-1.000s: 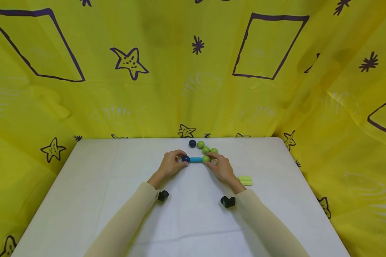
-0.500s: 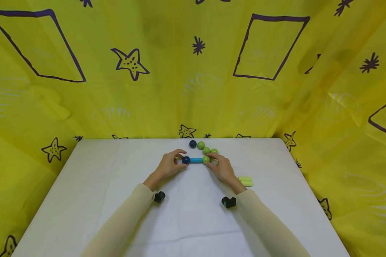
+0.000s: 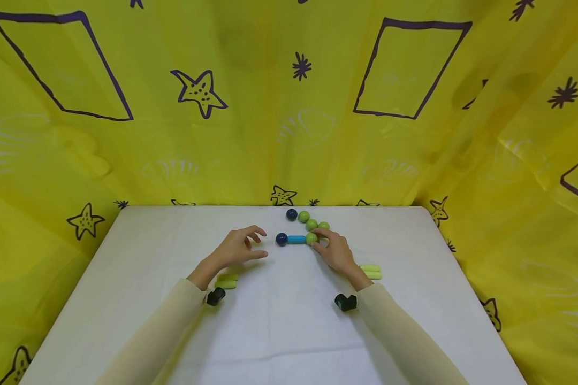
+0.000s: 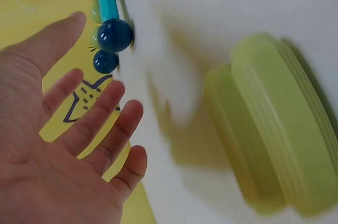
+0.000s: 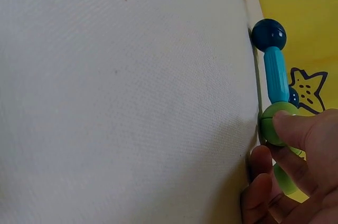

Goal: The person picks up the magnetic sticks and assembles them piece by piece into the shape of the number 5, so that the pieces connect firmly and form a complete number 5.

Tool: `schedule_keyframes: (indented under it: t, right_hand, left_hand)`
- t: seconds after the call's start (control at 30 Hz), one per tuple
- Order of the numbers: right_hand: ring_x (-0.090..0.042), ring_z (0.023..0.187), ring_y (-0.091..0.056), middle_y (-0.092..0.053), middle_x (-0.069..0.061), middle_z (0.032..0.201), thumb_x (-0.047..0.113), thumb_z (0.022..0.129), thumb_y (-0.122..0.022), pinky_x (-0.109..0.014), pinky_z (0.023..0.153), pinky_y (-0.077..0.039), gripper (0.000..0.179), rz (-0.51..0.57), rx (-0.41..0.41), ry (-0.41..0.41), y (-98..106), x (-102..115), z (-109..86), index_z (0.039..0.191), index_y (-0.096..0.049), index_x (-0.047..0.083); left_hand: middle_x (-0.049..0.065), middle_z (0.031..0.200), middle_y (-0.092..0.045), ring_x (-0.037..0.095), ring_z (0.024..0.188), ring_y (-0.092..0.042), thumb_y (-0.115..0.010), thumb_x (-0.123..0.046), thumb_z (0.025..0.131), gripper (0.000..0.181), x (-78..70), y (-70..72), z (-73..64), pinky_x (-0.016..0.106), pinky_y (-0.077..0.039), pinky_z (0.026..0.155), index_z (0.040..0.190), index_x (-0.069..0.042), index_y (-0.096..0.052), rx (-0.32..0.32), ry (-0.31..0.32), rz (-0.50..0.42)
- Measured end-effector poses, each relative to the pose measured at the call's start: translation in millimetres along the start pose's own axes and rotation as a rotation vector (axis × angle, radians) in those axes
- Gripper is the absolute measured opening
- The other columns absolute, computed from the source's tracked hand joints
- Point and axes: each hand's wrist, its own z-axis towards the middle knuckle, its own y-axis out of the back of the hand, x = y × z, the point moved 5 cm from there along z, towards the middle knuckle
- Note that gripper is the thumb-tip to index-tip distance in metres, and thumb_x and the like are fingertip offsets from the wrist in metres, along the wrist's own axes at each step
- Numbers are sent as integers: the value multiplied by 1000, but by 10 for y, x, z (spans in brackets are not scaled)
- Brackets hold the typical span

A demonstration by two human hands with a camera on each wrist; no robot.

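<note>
My right grip [image 3: 334, 251] pinches the green ball [image 3: 310, 239], seemingly steadying the blue stick [image 3: 296, 239]; my empty left grip [image 3: 237, 248] likely needs another.

Two arms [image 3: 149, 337] in long cream cloth sleeves [image 3: 402, 334] reach forward, slanting toward each other; the person's bare left hand [image 3: 236, 247] hangs loose, fingers [image 4: 119, 135] parted and thumb [image 4: 58, 39] held away from them; the bare right hand [image 3: 336, 250] pinches between thumb and forefinger [image 5: 297, 170], its remaining fingers bent.
</note>
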Motion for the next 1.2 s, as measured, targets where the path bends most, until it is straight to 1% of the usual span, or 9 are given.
schedule_keyframes:
  t: [0.1,0.2,0.27,0.4,0.53,0.6,0.77,0.9,1.2]
  right_hand:
    - [-31,109,-63,-70,-13,127,15,96,-73,-52,98,-46,36,4,3,0,-1,6,-5,131,-68,10]
    - [-33,121,-61,-70,-13,128,15,96,-73,-54,104,-44,37,13,9,1,-3,13,-8,132,-68,10]
    - [-33,124,-60,-69,-13,130,15,96,-73,-55,107,-42,37,17,15,3,-8,15,-9,133,-67,10]
    - [-28,104,-63,-69,-13,131,17,97,-72,-50,102,-45,38,15,23,0,-19,3,-6,134,-66,10]
    - [-20,72,-52,-70,-12,129,18,97,-72,-42,81,-45,38,-1,24,-4,-23,-13,2,134,-66,11]
    - [-18,64,-46,-70,-12,129,18,97,-72,-39,73,-42,38,-4,25,-5,-21,-19,8,134,-66,12]
    - [-16,59,-41,-70,-12,128,18,97,-72,-36,66,-37,36,3,21,8,-10,-21,18,133,-67,12]
    - [-16,56,-40,-69,-13,128,17,97,-72,-35,63,-37,37,7,17,21,-6,-15,17,133,-67,10]
    - [-14,53,-42,-69,-14,129,16,97,-72,-33,58,-38,36,5,20,22,-6,-30,26,133,-66,11]
  left_hand:
    - [13,110,-72,23,86,-61,-84,-27,87,45,11,50,-79,37,-50,79,123,-8,-66,47,9,-12]
    - [12,108,-71,22,88,-61,-84,-28,87,42,31,95,-167,37,-50,79,121,-9,-66,87,16,-8]
    - [10,107,-71,21,88,-61,-83,-28,87,42,49,127,-234,36,-50,79,120,-9,-67,110,22,-8]
    - [10,103,-70,21,85,-61,-83,-29,87,41,88,202,-362,36,-50,78,119,-8,-67,146,9,-1]
    - [7,98,-69,20,82,-61,-84,-28,87,42,146,272,-486,35,-49,76,119,-8,-67,178,4,12]
    - [5,96,-69,20,81,-61,-84,-27,86,41,183,302,-537,34,-49,76,118,-8,-67,189,8,18]
    - [1,92,-68,20,79,-59,-84,-24,86,38,262,347,-622,31,-47,73,116,-8,-69,209,17,6]
    - [0,90,-67,18,76,-59,-84,-19,86,33,301,352,-658,29,-47,71,113,-7,-70,222,-1,-5]
    - [-4,84,-65,15,74,-57,-80,-4,86,23,331,296,-636,26,-47,69,108,-6,-72,234,-40,34]
